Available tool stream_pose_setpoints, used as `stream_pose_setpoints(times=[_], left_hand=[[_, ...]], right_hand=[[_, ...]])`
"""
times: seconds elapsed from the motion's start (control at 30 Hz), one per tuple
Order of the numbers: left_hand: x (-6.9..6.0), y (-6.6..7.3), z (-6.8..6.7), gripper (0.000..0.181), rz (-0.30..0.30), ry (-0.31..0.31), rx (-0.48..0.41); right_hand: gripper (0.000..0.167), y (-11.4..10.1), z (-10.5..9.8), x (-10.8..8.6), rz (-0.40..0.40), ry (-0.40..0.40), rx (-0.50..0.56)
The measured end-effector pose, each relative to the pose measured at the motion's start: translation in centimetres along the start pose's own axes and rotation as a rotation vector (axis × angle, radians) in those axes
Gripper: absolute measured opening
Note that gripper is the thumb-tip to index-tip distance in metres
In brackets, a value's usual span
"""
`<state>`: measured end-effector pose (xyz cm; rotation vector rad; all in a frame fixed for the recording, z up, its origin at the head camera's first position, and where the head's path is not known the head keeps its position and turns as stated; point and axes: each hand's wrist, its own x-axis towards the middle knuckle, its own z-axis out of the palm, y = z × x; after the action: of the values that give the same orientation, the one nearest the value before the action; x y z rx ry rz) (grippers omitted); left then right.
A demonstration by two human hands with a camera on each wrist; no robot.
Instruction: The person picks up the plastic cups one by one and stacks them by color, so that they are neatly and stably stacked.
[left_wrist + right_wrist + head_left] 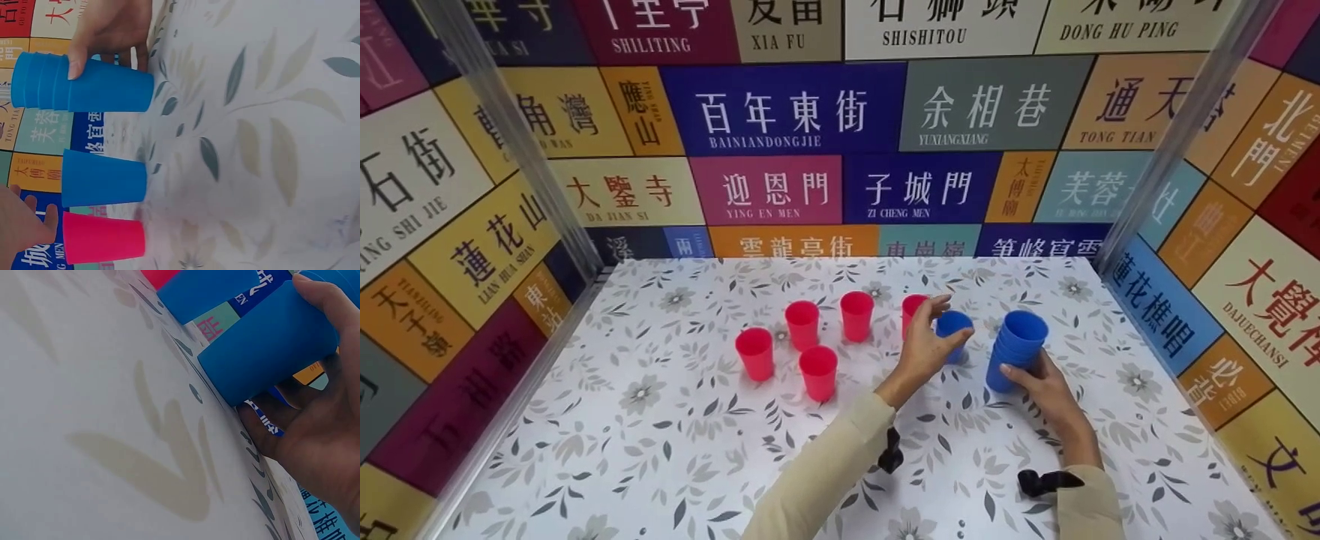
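My right hand [1054, 390] grips a stack of nested blue cups [1006, 354] at the right, thumb on the near side; the right wrist view shows its fingers around the lowest blue cup [270, 343]. A single blue cup [956, 327] stands upright just left of the stack. Over that cup's left side is my left hand [924, 351], thumb and fingers spread apart. In the left wrist view this hand [25, 225] is beside the rims of the single blue cup [104, 178] and a red cup [104, 238], holding nothing. Whether it touches either rim, I cannot tell.
Several upright red cups stand to the left, among them a front one [819, 373], a leftmost one [754, 354] and a back one [856, 316]. The table [660, 450] has a floral cover, with sign-covered panels behind and at both sides.
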<state>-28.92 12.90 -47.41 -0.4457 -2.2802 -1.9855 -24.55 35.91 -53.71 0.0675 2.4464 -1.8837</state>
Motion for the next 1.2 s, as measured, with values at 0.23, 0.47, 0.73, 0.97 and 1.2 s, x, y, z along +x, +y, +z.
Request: stream_pose_setpoints(times=[0.23, 0.47, 0.73, 0.97, 1.2], left_hand=[[-1.0, -1.7, 0.1, 0.056, -0.061, 0.045, -0.072], [-1.5, -2.9, 0.5, 0.057, -0.052, 0.104, -0.107], [-1.7, -3.9, 0.9, 0.061, -0.154, 0.126, -0.063], [-1.5, -4.0, 1.4, 0.063, -0.192, 0.141, -0.061], [-1.2, -4.5, 2.1, 0.064, -0.237, 0.164, -0.029]], right_hand=[[0.095, 0.1, -0.1, -0.1, 0.007, 0.011, 0.005], [0.094, 0.0, -0.1, -0.3, 0.018, 0.007, 0.029], [0.096, 0.3, 0.0, -0.3, 0.016, 0.008, 0.026], [0.096, 0.1, 0.0, -0.3, 0.019, 0.004, 0.014], [0.095, -0.1, 0.2, -0.1, 0.006, 0.003, 0.001]])
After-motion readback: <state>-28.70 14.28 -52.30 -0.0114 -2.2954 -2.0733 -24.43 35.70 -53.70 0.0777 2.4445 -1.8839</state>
